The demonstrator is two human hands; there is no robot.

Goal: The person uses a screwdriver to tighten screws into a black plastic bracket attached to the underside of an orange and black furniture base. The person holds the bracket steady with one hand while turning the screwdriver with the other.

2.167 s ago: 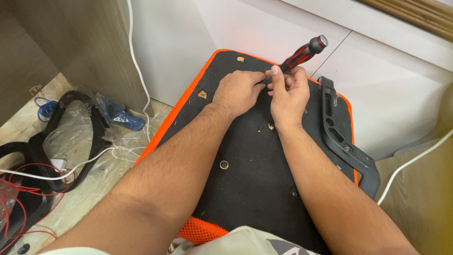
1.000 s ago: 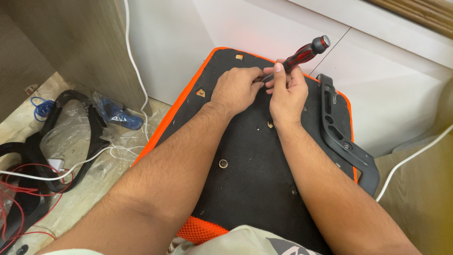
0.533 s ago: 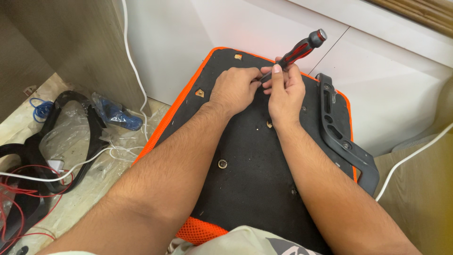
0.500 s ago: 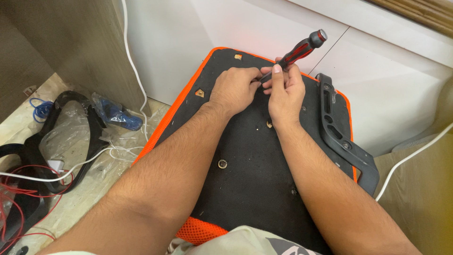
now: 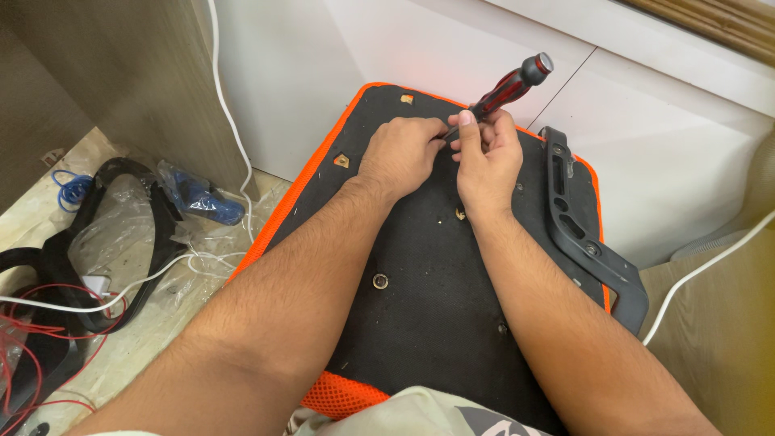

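In the head view, one screwdriver (image 5: 507, 87) with a red-and-black ribbed handle is gripped by the right hand (image 5: 487, 157), fingers closed around its lower handle; the handle slants up and away from that hand, and the tip is hidden between the hands. The left hand (image 5: 401, 153) is curled narrow just beside the right, its fingertips pinched at the hidden shaft; what they hold cannot be told. Both hands rest on one overturned seat pad (image 5: 428, 282), flat, covered in black felt-like cloth and edged with orange mesh. One black moulded plastic armrest bracket (image 5: 583, 234) with slotted holes is seen right of the right hand. Below the hands, one round metal insert (image 5: 380, 281) is set in the cloth. Far left of the left hand, on the floor, lie one white cable (image 5: 121, 291), one blue wire coil (image 5: 71, 187), red wires (image 5: 32, 339) and clear plastic bags (image 5: 194, 194).
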